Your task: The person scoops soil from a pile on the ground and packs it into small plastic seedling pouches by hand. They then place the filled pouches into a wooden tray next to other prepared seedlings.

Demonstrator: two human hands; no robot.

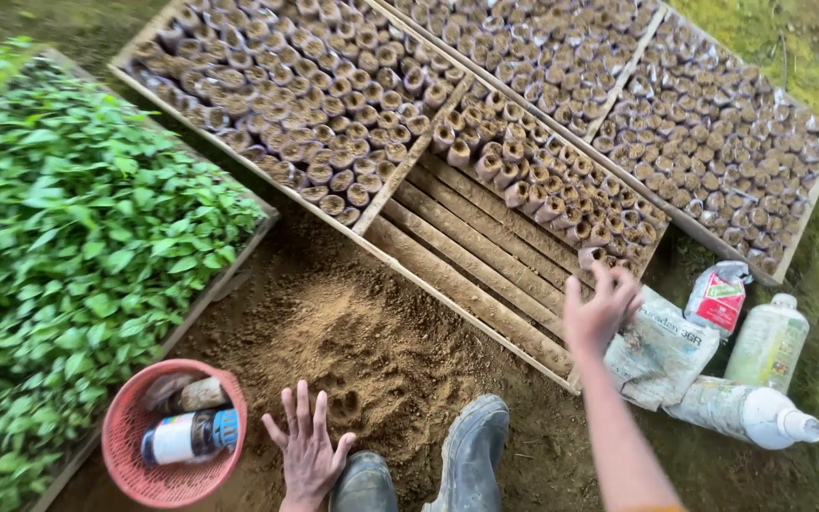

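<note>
Boots (471, 453) lowest in frame, just right of my left hand (307, 453); that hand is spread flat, fingers released, on loose soil (353, 332). Right hand (601, 305) is stretched fwd, fingers (618, 282) half-curled at the end soil-filled pot (588, 256) in the wooden tray (485, 261); can't tell if it's gripped. Risk: pot sits at row's end, slats bare on the near side, so a nudge could tip it and neighbours. White bottles (760, 379) lie right of those fingers, red basket (168, 436) left of the other hand.
</note>
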